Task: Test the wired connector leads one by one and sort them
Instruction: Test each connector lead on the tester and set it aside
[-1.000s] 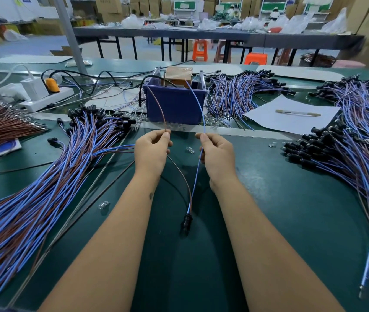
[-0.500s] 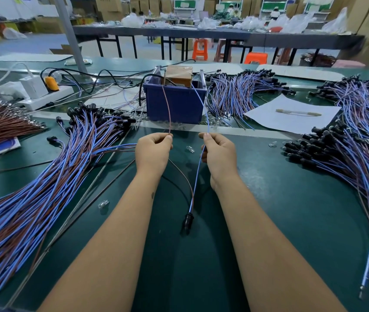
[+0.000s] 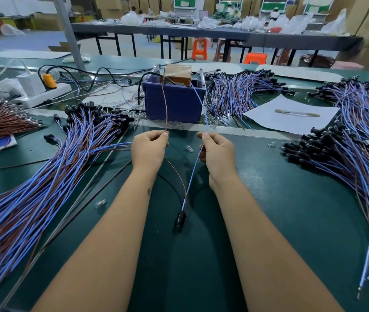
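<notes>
Left hand [image 3: 149,147] pinches brown wire [image 3: 166,109]; right hand [image 3: 218,152] pinches blue wire [image 3: 202,106], both just in front of the blue bin [image 3: 174,104]. Wire ends run up to the bin's top; exact contact pt. can't be told. Black connector [image 3: 179,220] lies on green tabletop [image 3: 291,210] btwn. forearms, nearer the viewer than the bin. Lead bundles [image 3: 32,188] left & right of bin.

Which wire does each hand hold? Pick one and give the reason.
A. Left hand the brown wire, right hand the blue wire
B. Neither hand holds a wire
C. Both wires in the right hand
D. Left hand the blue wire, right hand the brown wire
A: the left hand pinches the brown wire and the right hand pinches the blue wire; both run down to the black connector lying on the table.
</notes>
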